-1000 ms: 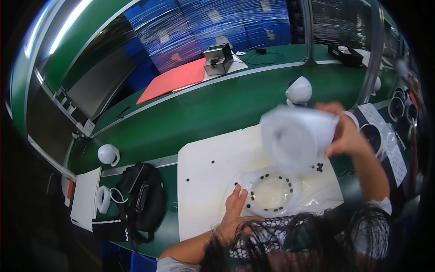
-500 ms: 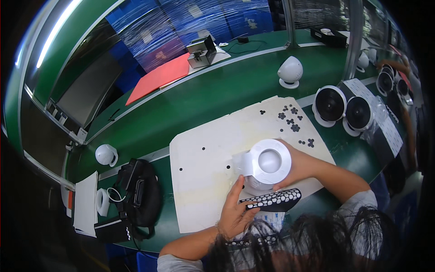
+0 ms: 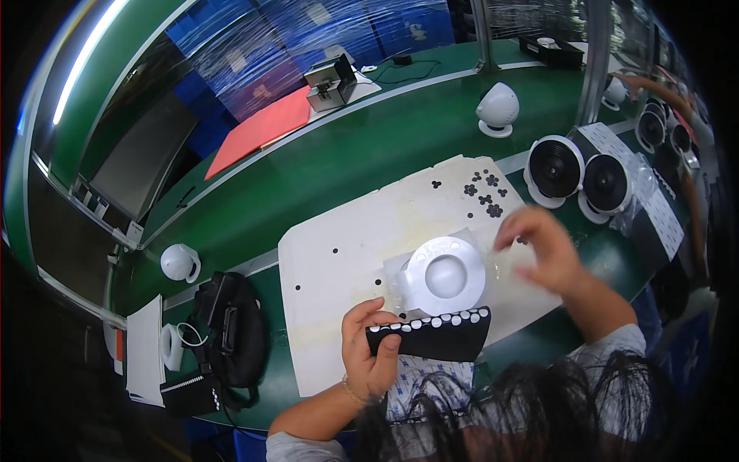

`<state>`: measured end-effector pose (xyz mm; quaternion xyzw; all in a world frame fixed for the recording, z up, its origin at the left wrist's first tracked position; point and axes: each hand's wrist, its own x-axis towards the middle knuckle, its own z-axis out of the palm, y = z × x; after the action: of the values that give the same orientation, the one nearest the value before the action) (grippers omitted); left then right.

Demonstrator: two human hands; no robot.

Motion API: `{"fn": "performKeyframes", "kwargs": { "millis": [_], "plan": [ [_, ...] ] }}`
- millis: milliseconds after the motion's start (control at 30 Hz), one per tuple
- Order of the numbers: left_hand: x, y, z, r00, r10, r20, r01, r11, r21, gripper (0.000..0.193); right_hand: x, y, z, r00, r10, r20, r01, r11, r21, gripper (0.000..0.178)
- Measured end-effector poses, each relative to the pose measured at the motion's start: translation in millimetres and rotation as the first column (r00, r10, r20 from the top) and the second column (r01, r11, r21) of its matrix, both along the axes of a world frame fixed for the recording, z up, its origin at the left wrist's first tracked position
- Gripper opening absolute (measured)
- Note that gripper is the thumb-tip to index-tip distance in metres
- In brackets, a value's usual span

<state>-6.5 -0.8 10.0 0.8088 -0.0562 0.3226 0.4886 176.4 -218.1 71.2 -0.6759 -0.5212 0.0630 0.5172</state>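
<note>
My left hand [image 3: 369, 350] grips a black sheet [image 3: 431, 339] with a row of white round spots along its upper edge, thumb in front and fingers behind. Beyond the sheet, a white round-bodied device lies on the pale board [image 3: 331, 308], its ring-shaped base [image 3: 477, 281] facing up and clear film around it. My right hand [image 3: 550, 254] is in the air to the right of the device, apart from it. Its thumb and fingers are spread, blurred by motion, and nothing shows between them. A patterned white-and-blue sheet [image 3: 431, 377] lies below the black one.
Small black pads [image 3: 493, 209] lie scattered on the board's far right. Two white speakers with black fronts [image 3: 556, 171] stand at the right, and a white round device [image 3: 498, 110] beyond. To the left are another white device [image 3: 180, 263] and a black bag [image 3: 235, 331].
My right hand has let go of the white device and moved up and right. The device now rests on the board. My left hand has taken hold of the black sheet and tilted it up.
</note>
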Motion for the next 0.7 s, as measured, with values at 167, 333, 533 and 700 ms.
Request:
{"fn": "performKeyframes", "kwargs": {
  "millis": [167,333,533,700],
  "plan": [
    [-5.1,-0.2,0.0,0.993,0.036,-0.108,-0.042,0.998,-0.048,0.022,-57.0,25.6,-2.2,0.946,-0.053,0.319,0.029,0.996,0.080,0.039],
    [-1.0,-15.8,23.1,0.966,-0.257,0.035,0.220,0.742,-0.633,0.028,-50.3,35.5,-8.6,0.925,-0.003,0.381,-0.030,0.996,0.081,0.033],
    [-1.7,-3.4,21.6,0.970,-0.162,-0.179,0.141,0.982,-0.122,0.020,-44.4,33.9,-5.9,0.893,0.086,0.441,-0.118,0.992,0.046,0.020],
    [-4.9,-4.3,16.6,0.978,-0.101,-0.182,0.076,0.987,-0.139,0.017,-42.7,33.4,-5.8,0.680,-0.049,0.732,-0.112,0.979,0.170,0.018]
  ]
}}
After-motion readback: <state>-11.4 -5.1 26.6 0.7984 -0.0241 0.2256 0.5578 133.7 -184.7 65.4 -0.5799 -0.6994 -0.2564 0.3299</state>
